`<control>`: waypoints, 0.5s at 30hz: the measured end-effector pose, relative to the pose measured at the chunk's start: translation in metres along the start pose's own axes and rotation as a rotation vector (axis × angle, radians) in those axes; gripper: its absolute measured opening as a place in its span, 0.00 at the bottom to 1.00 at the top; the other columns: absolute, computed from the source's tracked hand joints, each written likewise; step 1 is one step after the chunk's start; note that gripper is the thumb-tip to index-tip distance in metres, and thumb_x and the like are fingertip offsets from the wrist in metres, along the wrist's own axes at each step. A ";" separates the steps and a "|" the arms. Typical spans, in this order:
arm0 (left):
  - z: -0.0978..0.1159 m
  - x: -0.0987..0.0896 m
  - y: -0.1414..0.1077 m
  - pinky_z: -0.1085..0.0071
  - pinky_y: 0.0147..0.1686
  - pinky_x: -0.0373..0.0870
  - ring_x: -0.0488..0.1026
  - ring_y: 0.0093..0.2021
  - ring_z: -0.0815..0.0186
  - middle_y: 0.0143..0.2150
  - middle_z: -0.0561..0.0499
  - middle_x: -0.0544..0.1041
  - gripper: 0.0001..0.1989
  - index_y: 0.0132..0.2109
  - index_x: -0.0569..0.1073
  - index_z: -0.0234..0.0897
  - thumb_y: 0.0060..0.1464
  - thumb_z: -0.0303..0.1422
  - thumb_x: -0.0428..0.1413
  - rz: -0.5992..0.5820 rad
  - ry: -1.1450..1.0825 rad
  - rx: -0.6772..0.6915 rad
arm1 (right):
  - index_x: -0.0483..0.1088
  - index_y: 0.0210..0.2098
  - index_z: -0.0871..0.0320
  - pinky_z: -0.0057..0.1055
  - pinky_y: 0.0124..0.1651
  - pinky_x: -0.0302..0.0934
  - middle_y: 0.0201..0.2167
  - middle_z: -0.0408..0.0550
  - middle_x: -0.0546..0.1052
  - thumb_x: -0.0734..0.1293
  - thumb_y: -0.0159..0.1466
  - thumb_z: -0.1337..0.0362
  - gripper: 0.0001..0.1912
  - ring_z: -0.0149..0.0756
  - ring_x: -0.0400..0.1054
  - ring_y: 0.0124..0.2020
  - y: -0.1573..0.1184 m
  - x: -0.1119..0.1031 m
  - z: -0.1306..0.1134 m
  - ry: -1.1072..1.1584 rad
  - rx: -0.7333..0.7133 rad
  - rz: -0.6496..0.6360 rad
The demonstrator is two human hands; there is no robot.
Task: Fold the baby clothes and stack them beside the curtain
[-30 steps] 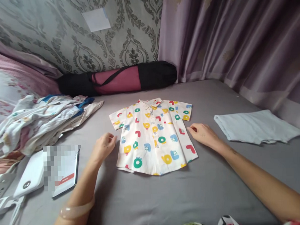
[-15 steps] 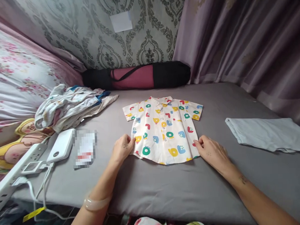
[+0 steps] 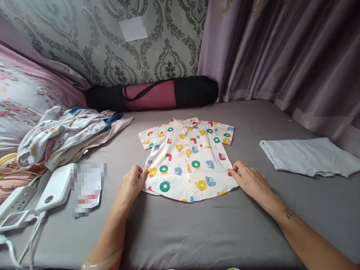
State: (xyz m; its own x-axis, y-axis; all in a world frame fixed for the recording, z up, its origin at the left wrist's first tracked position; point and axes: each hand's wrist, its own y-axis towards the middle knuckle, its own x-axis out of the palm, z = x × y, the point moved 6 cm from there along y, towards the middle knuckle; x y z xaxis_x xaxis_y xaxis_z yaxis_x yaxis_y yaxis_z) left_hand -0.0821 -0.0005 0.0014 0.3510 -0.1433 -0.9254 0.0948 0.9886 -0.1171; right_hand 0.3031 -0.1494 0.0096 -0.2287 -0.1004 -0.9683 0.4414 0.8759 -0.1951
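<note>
A small white short-sleeved shirt [image 3: 185, 162] with colourful letter prints lies flat, front up, its collar toward the wall. At its lower left side edge, my left hand [image 3: 133, 184] pinches the fabric between thumb and fingers. The opposite side edge, near the hem, is pinched by my right hand [image 3: 249, 180]. The shirt's buttons are done up along the middle, and its sleeves are spread outward.
A clothes pile [image 3: 64, 133], white power bank [image 3: 56, 186], power strip [image 3: 14, 204] with cables and a blurred flat item [image 3: 89, 189] lie left. Folded light-grey cloth [image 3: 313, 157] lies right on the grey sheet [image 3: 201, 236]. Behind is a black-and-maroon bag [image 3: 155, 94].
The view has shifted slightly to the right. My left hand has moved outward with the shirt's left side edge, and the lower part of the shirt is spread wider.
</note>
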 end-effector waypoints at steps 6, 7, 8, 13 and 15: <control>0.001 -0.003 0.014 0.70 0.32 0.65 0.74 0.34 0.60 0.31 0.50 0.77 0.13 0.38 0.69 0.41 0.55 0.46 0.52 -0.082 -0.119 -0.022 | 0.70 0.31 0.52 0.29 0.28 0.49 0.32 0.46 0.78 0.59 0.66 0.54 0.13 0.39 0.71 0.33 0.030 -0.010 0.011 0.083 -0.073 -0.067; 0.002 -0.004 0.021 0.70 0.32 0.67 0.75 0.35 0.60 0.33 0.48 0.78 0.15 0.40 0.70 0.40 0.54 0.47 0.53 -0.086 -0.178 -0.045 | 0.71 0.30 0.52 0.29 0.28 0.50 0.31 0.47 0.78 0.59 0.66 0.53 0.15 0.38 0.71 0.32 0.041 -0.015 0.015 0.106 -0.065 -0.058; 0.002 -0.004 0.029 0.69 0.32 0.68 0.76 0.35 0.60 0.34 0.47 0.78 0.18 0.42 0.70 0.38 0.53 0.47 0.54 -0.081 -0.244 -0.079 | 0.71 0.29 0.53 0.29 0.28 0.50 0.30 0.48 0.79 0.58 0.67 0.53 0.17 0.38 0.72 0.31 0.052 -0.022 0.018 0.118 -0.045 -0.025; 0.015 0.003 0.078 0.71 0.31 0.71 0.77 0.33 0.63 0.36 0.45 0.78 0.25 0.54 0.65 0.29 0.55 0.42 0.55 -0.047 -0.581 -0.242 | 0.76 0.29 0.57 0.31 0.26 0.52 0.25 0.54 0.77 0.61 0.63 0.44 0.24 0.42 0.72 0.26 0.103 -0.041 0.027 0.143 0.163 0.082; 0.019 0.006 0.096 0.72 0.30 0.71 0.77 0.32 0.65 0.35 0.45 0.78 0.24 0.56 0.62 0.29 0.57 0.38 0.54 0.001 -0.607 -0.294 | 0.77 0.31 0.58 0.31 0.24 0.53 0.24 0.54 0.77 0.62 0.62 0.42 0.25 0.43 0.72 0.25 0.117 -0.038 0.024 0.148 0.193 0.078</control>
State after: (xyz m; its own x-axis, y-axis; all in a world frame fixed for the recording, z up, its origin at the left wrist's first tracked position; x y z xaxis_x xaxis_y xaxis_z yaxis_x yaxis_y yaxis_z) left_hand -0.0530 0.0931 -0.0081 0.8205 -0.0583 -0.5687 -0.1328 0.9481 -0.2889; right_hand 0.3844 -0.0543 0.0194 -0.3061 0.0468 -0.9508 0.6171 0.7703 -0.1607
